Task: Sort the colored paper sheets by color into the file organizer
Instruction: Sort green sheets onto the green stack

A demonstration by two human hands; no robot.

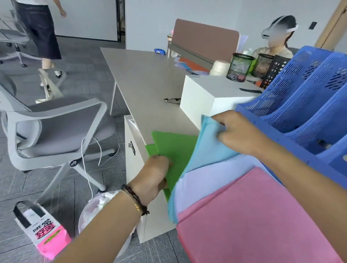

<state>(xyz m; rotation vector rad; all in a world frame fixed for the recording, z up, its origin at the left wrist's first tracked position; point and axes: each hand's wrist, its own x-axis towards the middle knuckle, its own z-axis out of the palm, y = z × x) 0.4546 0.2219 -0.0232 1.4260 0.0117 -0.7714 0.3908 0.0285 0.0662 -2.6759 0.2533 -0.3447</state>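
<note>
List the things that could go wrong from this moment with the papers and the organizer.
1. The green sheets jut past the desk edge; if the left hand loosens, they may fall toward the bin.
2. The right hand pinches only a corner of the blue sheets, which could crease or tear.
3. The pink sheets lie loose and may slide.

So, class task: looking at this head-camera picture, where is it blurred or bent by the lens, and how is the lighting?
Head view: even, soft indoor light, no hard shadows or glare; wide-angle bending curves the desk edge and the grey chair; motion blur smears the blue file organizer rim and the light blue sheets held by the right hand; the left hand on the green sheets is sharper.
</note>
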